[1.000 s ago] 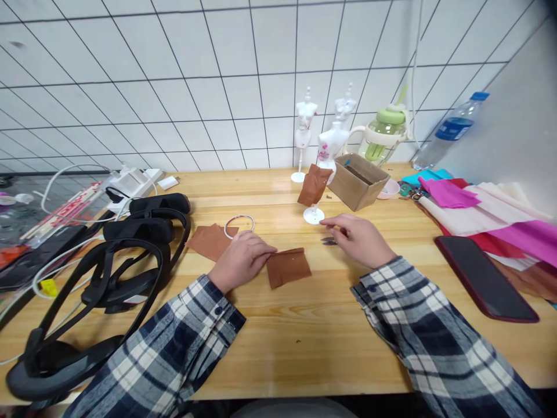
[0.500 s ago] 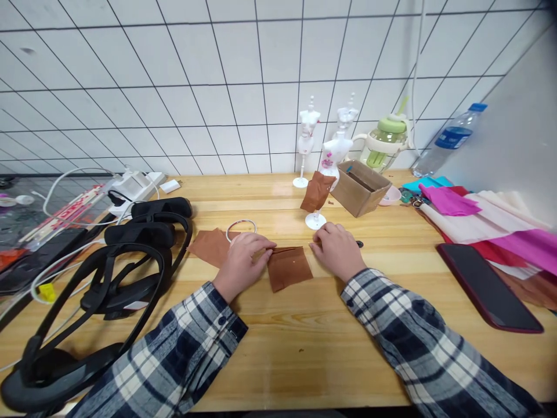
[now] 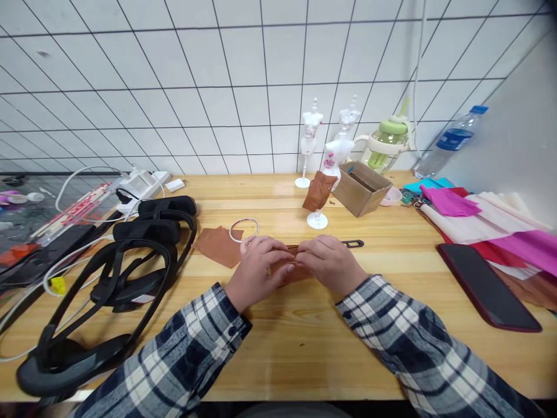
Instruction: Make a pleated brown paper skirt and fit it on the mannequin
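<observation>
A small piece of brown cloth (image 3: pixel 290 275) lies in front of me, mostly covered by my fingers. My left hand (image 3: pixel 262 268) pinches its folded upper edge from the left, thumb below and fingers above. From the right, my right hand (image 3: pixel 329 262) is closed on the same edge, its fingertips almost meeting those of the left. Past my right knuckles pokes the black looped end of a small tool (image 3: pixel 354 244), the rest hidden. Behind my left hand, a second brown cloth piece (image 3: pixel 217 247) lies flat, with a thin white ring (image 3: pixel 237 240) partly over it.
White mini dress forms stand at the back, the nearest (image 3: pixel 331 158) with brown cloth on it. A cardboard box (image 3: pixel 361 194) and green-lidded cup (image 3: pixel 387 142) are beside them. Black headsets (image 3: pixel 148 255) crowd the left; a phone (image 3: pixel 487 284) and coloured fabrics (image 3: pixel 500 217) lie right.
My right hand has moved left onto the cloth and closed on its edge. My left hand has shifted slightly right along it. More of the black tool now shows.
</observation>
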`<state>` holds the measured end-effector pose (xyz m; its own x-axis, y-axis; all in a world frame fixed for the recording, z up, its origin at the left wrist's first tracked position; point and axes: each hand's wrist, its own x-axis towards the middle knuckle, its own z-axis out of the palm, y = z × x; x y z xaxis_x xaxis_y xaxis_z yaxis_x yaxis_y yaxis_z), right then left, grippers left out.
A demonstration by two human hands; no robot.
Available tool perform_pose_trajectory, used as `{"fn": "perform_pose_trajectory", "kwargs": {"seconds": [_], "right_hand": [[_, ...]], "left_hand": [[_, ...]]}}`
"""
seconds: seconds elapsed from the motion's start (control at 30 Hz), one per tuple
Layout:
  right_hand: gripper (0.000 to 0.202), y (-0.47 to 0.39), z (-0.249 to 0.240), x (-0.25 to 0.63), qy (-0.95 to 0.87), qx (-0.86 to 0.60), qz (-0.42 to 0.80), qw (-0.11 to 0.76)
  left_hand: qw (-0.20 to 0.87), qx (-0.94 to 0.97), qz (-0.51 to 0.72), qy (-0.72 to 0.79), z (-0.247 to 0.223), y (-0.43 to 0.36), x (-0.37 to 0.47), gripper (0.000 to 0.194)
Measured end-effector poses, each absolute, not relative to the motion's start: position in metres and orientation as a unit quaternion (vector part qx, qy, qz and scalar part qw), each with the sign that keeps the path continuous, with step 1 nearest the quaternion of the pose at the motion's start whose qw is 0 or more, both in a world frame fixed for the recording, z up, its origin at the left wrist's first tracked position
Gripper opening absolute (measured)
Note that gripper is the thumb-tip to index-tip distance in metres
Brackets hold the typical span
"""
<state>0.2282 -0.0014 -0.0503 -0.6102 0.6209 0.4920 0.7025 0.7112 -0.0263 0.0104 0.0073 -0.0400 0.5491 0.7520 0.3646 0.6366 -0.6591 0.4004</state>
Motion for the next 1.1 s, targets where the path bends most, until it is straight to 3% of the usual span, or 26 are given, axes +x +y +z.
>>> {"fn": "perform_pose_trajectory", "kwargs": {"seconds": [0.23, 0.47, 0.67, 0.77, 0.87, 1.03, 1.1], "right_hand": [[0.025, -0.004, -0.049, 0.226, -0.891, -0.373, -0.030, 0.255], [0.027, 0.009, -0.043, 0.260, -0.834, -0.433, 0.084, 0.332], [0.027, 0.025, -0.059, 0.306, -0.784, -0.605, 0.049, 0.130], [0.012, 0.024, -0.060, 0.301, -0.781, -0.615, 0.067, 0.084], [0.014, 0.016, -0.052, 0.275, -0.786, -0.591, 0.105, 0.146], [0.013, -0.009, -0.042, 0.219, -0.699, -0.565, 0.292, 0.327], [0.020, -0.017, -0.044, 0.206, -0.679, -0.541, 0.357, 0.346]], "left_hand": [[0.106, 0.874, 0.275, 0.386, -0.043, 0.006, 0.011, 0.014], [0.118, 0.848, 0.316, 0.410, -0.042, 0.011, 0.006, 0.012], [0.155, 0.814, 0.342, 0.444, -0.047, 0.019, 0.004, 0.014], [0.152, 0.813, 0.342, 0.447, -0.048, 0.021, 0.004, 0.015], [0.150, 0.808, 0.348, 0.452, -0.047, 0.020, 0.004, 0.017], [0.155, 0.796, 0.369, 0.455, -0.044, 0.016, 0.006, 0.019], [0.160, 0.791, 0.374, 0.456, -0.042, 0.014, 0.007, 0.020]]}}
